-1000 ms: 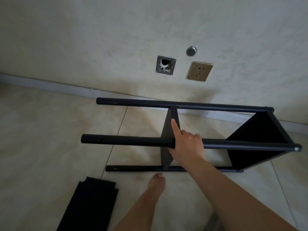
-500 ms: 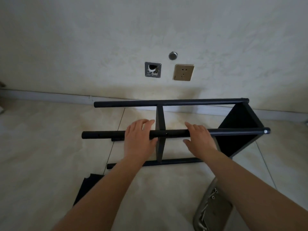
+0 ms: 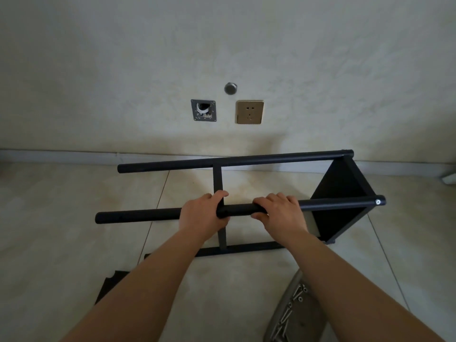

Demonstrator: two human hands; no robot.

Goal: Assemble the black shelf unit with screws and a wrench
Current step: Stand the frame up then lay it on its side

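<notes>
Black pole (image 3: 138,215) gripped by both hands (screws (image 3: 293,304) nearby).

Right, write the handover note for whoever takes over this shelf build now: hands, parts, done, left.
Hands: left hand and right hand both grip the near upper pole of the shelf frame, either side of the middle panel.
Parts: frame lies on its side on the floor; a loose black panel lies at lower left; screws lie in a grey bag at lower right. No wrench in view.
Done: end panel and middle panel sit between the poles.
Left: the poles' open left ends carry no panel; the loose one probably goes there.
</notes>
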